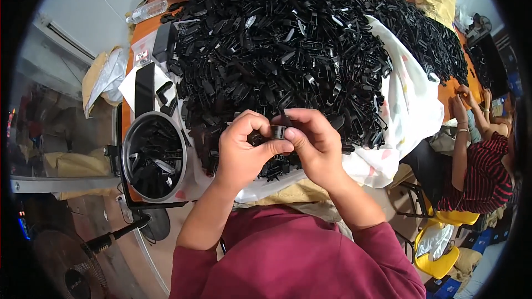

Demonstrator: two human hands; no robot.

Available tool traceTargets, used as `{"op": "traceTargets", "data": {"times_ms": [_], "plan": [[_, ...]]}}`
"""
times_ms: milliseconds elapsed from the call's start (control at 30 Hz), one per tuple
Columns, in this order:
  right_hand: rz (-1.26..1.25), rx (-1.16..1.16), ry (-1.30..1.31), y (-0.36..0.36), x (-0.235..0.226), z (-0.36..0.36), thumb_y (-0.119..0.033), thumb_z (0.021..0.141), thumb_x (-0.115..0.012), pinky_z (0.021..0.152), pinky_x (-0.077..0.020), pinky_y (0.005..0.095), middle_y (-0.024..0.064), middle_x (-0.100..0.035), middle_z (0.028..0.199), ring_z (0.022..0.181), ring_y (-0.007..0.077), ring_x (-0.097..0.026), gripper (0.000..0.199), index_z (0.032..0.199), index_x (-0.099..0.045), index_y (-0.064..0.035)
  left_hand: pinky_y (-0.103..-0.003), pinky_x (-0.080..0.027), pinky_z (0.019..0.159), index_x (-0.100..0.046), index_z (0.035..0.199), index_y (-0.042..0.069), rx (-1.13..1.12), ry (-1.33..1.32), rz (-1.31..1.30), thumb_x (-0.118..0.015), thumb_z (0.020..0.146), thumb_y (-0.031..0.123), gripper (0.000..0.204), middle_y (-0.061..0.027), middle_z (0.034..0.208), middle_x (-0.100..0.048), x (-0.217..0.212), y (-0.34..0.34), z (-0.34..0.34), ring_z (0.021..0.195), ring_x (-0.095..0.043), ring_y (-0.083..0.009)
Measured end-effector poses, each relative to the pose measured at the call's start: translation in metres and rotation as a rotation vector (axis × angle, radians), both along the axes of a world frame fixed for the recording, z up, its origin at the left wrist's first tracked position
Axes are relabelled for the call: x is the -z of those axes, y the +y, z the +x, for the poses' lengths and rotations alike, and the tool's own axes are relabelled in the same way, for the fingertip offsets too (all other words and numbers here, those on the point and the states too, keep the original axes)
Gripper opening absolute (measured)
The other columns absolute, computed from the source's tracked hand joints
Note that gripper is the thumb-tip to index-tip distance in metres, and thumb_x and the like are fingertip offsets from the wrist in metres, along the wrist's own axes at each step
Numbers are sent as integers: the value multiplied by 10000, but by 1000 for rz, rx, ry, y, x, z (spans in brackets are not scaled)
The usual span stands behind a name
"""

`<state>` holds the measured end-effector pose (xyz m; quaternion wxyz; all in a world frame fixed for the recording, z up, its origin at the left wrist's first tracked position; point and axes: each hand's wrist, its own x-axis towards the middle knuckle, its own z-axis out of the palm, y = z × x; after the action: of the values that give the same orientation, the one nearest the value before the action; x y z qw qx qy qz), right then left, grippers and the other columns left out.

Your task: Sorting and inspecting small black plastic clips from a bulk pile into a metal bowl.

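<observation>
Both hands, left hand (241,152) and right hand (310,144), pinch one small black plastic clip (277,132) just before the heap of black clips (282,50). The round metal bowl (128,138) left of the heap is partly filled; most of the heap appears unprocessed.

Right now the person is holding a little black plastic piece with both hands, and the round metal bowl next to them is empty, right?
Not quite. The head view shows both the left hand and the right hand pinching the little black plastic piece, but the round metal bowl is not empty: black plastic pieces lie inside it.

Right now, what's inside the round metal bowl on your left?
The round metal bowl holds loose black plastic clips, like the big pile beside it. They cover the bowl's bottom, so anything under them is hidden.
</observation>
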<state>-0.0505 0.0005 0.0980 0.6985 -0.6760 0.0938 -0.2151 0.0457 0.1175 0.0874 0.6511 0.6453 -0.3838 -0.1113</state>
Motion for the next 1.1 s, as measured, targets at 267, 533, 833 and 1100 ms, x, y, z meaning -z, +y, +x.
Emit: {"op": "traceTargets", "data": {"times_ms": [267,533,833,1100], "plan": [[-649,123,-244,-13,-13,-12,6,793,-601,661,-454,273,134,-599,910,757,202,-563,263,1054,-572,26,-246,-458,695,-548,738,6,24,74,-117,-728,705,44,188,-93,879,-630,-10,5,-6,784,-577,-131],[-770,135,-273,-19,-21,-13,46,728,-636,605,-445,286,136,-595,868,714,225,-559,316,1040,-595,15,-221,-450,627,-614,962,9,-12,-35,13,-744,699,80,302,-56,845,-635,-14,11,-5,701,-562,-93],[-893,86,-241,-21,-14,-29,66,640,-657,522,-414,299,109,-581,816,619,228,-516,402,1032,-603,-6,-204,-418,633,-602,949,-4,54,-71,79,-727,701,38,281,-43,882,-602,-14,17,-12,670,-481,-69],[-1088,70,-195,-23,-16,-32,-6,649,-670,505,-435,279,83,-581,831,612,194,-518,385,1030,-617,-27,-243,-458,601,-617,942,9,14,-156,115,-733,703,85,276,-62,861,-627,-12,14,-11,669,-548,-119]]}}
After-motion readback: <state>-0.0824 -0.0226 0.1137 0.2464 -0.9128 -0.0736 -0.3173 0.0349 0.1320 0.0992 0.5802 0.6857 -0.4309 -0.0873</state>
